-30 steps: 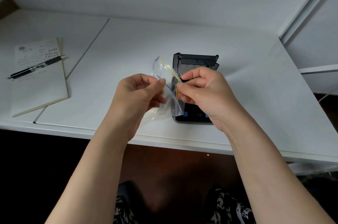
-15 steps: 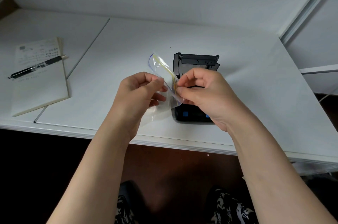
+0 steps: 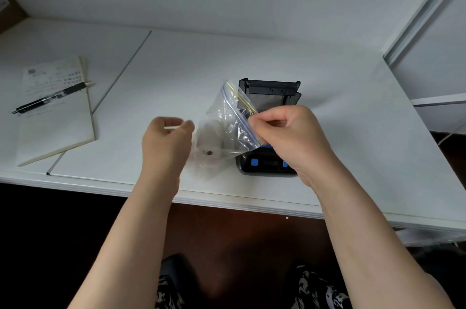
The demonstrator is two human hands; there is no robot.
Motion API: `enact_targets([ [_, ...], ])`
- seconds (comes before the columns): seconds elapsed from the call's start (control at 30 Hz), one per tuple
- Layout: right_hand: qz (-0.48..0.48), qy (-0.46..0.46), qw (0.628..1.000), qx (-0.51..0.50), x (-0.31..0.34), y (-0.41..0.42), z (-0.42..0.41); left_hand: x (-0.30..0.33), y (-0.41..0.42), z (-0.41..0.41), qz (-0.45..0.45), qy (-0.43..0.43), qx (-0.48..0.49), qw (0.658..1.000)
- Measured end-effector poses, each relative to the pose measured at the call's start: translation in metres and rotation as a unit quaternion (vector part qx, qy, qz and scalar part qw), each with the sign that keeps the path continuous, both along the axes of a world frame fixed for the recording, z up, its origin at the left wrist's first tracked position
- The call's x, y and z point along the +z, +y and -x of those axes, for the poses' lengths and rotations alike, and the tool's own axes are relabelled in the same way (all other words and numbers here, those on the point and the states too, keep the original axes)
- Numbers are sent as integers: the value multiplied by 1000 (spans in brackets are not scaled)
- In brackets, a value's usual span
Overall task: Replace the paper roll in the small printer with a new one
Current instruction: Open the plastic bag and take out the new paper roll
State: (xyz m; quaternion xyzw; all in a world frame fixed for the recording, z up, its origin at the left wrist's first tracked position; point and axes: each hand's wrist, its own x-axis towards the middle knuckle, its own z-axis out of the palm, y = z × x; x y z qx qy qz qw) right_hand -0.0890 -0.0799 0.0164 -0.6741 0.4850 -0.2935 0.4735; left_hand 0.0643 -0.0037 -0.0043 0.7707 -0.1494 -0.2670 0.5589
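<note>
We'd let go w/ our left hand, its fingers now loosely curled & holding nothing, while right-hand fingers pinched the zip bag open, new paper roll inside, just left of them, printer lid up behind — roll prob. ready to pull.

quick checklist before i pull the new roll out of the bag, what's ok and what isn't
1. Clear zip plastic bag held: ok, right hand pinches its top edge.
2. Bag mouth open: cannot tell.
3. White paper roll inside the bag: ok, visible through the plastic.
4. Left hand free to reach in: cannot tell, blurred, seems to pinch something thin and white.
5. Small black printer lid up: ok.
6. Old roll gone from the printer: cannot tell, bay hidden by bag and hand.
</note>
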Motion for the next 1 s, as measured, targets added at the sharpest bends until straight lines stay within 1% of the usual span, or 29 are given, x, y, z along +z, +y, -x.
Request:
enact_targets([
  [0.07, 8, -6, 1000, 8, -1, -1, 0, -11, 0, -1, -73, -2, -26, 997],
  [0.13, 12, -6, 1000, 20, -3, -2, 0, -16, -1, 2, -104, -8, -54, 993],
  [0.3, 16, 1, 999, 34, -7, -2, -2, -23, -8, 14, -123, -44, -121, 984],
  [0.4, 19, 4, 999, 37, -8, -2, -2, -20, -10, 20, -126, -40, -120, 984],
  [0.5, 35, 25, 998, 46, -6, -2, 0, -14, -9, 20, -89, -50, -101, 990],
  [0.53, 44, 32, 997, 45, -5, -3, 2, -12, -9, 16, -50, -22, -94, 994],
  [0.57, 53, 37, 997, 42, -4, -4, 3, -8, -9, 13, 0, 27, -90, 996],
  [0.63, 64, 35, 997, 37, -2, -5, 5, 1, -6, 10, 80, 136, -100, 982],
  [0.67, 67, 28, 997, 38, -2, -5, 5, 5, -4, 8, 99, 168, -114, 974],
  [0.8, 84, 2, 995, 47, -1, -3, 0, 12, -1, 9, 131, 222, -137, 956],
  [0.9, 100, -6, 993, 67, -2, -2, -4, 13, -2, 11, 136, 229, -139, 954],
  [1.0, 103, 13, 991, 86, -4, -1, -5, 13, -2, 14, 150, 235, -147, 949],
])
